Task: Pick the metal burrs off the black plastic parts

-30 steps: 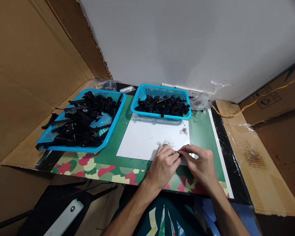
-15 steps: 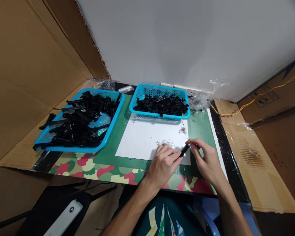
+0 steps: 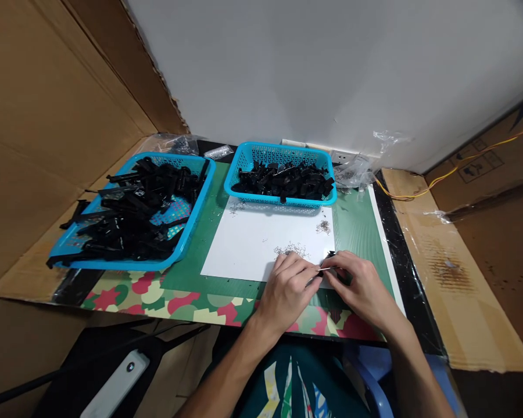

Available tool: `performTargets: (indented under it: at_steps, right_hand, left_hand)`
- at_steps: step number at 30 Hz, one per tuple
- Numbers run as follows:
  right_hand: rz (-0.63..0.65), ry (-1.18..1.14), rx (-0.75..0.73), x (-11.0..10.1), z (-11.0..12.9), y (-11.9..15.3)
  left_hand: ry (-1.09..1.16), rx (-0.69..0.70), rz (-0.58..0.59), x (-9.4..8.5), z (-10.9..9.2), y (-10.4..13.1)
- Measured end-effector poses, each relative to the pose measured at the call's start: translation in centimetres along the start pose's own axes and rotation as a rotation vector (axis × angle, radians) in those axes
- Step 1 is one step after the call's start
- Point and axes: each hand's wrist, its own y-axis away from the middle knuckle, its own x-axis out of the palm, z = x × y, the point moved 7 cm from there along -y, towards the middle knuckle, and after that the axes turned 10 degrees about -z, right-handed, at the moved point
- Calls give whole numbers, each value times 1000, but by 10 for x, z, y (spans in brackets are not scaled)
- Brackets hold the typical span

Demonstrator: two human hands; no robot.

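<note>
Okay, so the small black part (image 3: 331, 254) is down at the near right corner of the white sheet (image 3: 230, 249), right between the two hands, mostly hidden by fingers. The left hand (image 3: 290, 284) comes in palm down, knuckles up, fingers bunched together and pinching the part at the tips. Opposite it, the right hand (image 3: 359, 278) is angled inward with a bent wrist, thumb and forefinger pinching a thin silver piece (image 3: 328, 269) (looks like metal, too tiny to say more) that lies across the gap between the hands. Both forearms are bare and slant in from the near side.

Just past the left fingers there's a loose, tangly pile of fine wire bits (image 3: 293, 249), plus a tighter brownish clump (image 3: 323, 226) farther back on the smooth paper. Under that is a glossy green mat (image 3: 357, 220) with a camo-pattern strip (image 3: 157, 302) in front. The smaller blue basket (image 3: 280, 201), perforated plastic, sits at the sheet's far edge, heaped with chunky black pieces. Over to the left, the bigger blue basket (image 3: 197, 215) holds longer, bar-like black ones, and crinkly clear plastic (image 3: 355, 173) lies right of the small basket.
</note>
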Motion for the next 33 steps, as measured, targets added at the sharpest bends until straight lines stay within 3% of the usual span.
performTargets:
  at_steps: [10,21,33]
  right_hand:
    - [-165,-76,-144,-4,1,15]
    - [-365,80,-431,-8,29,31]
    - [-335,198,-568,-6,43,34]
  left_hand:
    - [41,5,4,-2,-1,-2]
    - [89,11,-153,-20,-3,2]
    - [117,49,-295,-31,-6,5]
